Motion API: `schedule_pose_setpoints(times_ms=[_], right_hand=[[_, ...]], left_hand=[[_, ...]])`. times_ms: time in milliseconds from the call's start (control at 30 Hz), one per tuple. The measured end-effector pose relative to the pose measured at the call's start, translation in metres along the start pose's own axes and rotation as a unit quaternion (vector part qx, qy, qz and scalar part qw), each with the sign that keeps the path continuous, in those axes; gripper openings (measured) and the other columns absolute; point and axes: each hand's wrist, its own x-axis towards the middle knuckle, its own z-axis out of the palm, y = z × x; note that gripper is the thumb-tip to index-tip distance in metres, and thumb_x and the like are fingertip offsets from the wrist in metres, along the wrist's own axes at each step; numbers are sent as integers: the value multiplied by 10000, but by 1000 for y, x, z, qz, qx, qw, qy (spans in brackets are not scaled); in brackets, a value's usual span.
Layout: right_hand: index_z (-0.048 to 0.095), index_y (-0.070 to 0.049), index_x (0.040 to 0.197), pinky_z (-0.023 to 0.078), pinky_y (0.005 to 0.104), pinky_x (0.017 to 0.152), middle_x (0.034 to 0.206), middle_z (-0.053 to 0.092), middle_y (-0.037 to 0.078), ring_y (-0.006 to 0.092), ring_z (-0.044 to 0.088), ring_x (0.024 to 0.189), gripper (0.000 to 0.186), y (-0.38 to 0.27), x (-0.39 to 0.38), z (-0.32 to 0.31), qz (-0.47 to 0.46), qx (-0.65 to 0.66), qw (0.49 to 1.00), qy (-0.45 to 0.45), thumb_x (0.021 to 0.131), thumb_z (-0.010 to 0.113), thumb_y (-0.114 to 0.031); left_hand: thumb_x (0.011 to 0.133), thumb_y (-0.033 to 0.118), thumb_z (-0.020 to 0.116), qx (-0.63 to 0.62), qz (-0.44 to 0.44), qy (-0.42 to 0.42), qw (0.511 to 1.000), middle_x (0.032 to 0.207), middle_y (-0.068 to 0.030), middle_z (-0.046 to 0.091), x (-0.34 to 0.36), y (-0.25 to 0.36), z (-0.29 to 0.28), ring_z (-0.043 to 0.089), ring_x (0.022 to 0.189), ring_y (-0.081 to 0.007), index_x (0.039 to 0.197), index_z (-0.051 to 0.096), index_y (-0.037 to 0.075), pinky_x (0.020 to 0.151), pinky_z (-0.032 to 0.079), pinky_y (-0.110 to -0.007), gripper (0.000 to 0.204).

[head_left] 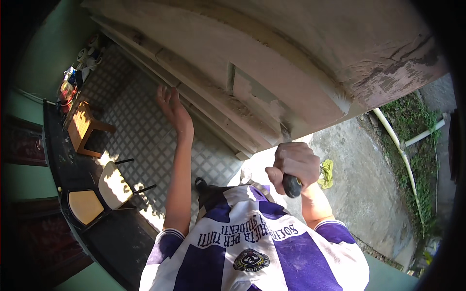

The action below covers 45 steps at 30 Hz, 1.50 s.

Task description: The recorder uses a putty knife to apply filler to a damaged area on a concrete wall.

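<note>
The right hand (295,162) is closed tight around the black handle (291,185) of a tool. The tool's front end points up at the edge of the big wooden door (272,82), but that end is hidden behind the fist. The left hand (172,107) is open, fingers spread, resting flat on the door farther along. The door's long edge runs between the two hands.

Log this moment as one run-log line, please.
left hand: open, flat on wooden door | right hand: fist around dark tool handle, tool tip hidden | floor: patterned tiles | wooden stool left
</note>
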Motion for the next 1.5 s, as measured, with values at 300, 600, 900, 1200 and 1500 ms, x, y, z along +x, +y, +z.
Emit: schedule_pose_setpoints(times_ms=[300, 600, 900, 1200, 1500], right_hand=[[414, -71, 530, 335, 323, 392, 484, 397, 50, 216, 444, 387, 352, 10, -2, 18, 93, -133, 986, 29, 763, 649, 49], [425, -89, 555, 353, 315, 385, 516, 414, 36, 193, 435, 394, 343, 5, 9, 41, 8, -87, 996, 16, 744, 678, 46], [407, -96, 542, 327, 322, 375, 492, 404, 34, 194, 420, 377, 379, 11, 23, 45, 28, -105, 994, -26, 754, 684, 51], [400, -87, 538, 323, 333, 374, 475, 389, 43, 206, 424, 372, 373, 7, 36, 52, 26, -81, 996, -9, 769, 652, 62], [405, -87, 543, 319, 327, 375, 470, 385, 45, 212, 421, 369, 362, 15, 36, 44, 77, -145, 986, -14, 764, 645, 68]], left_hand=[[937, 536, 479, 30, -207, -38, 977, 1471, -256, 301, 172, -85, 69, 369, 1337, -394, 1421, 287, -42, 1030, 393, -507, 778], [942, 441, 487, 612, 46, -84, 785, 1275, -205, 499, 221, -178, 76, 524, 1147, -370, 1346, 457, 98, 914, 479, -541, 531], [963, 381, 440, 667, 165, -103, 719, 1178, -157, 584, 225, -181, 71, 560, 1065, -328, 1261, 569, 93, 847, 432, -515, 434], [966, 398, 432, 645, 125, 23, 754, 1272, -204, 475, 251, -256, 61, 521, 1121, -460, 1323, 451, 6, 953, 399, -607, 531], [973, 401, 414, 547, 47, -40, 835, 1290, -261, 422, 229, -246, 95, 499, 1128, -505, 1337, 412, 2, 942, 392, -648, 540]])
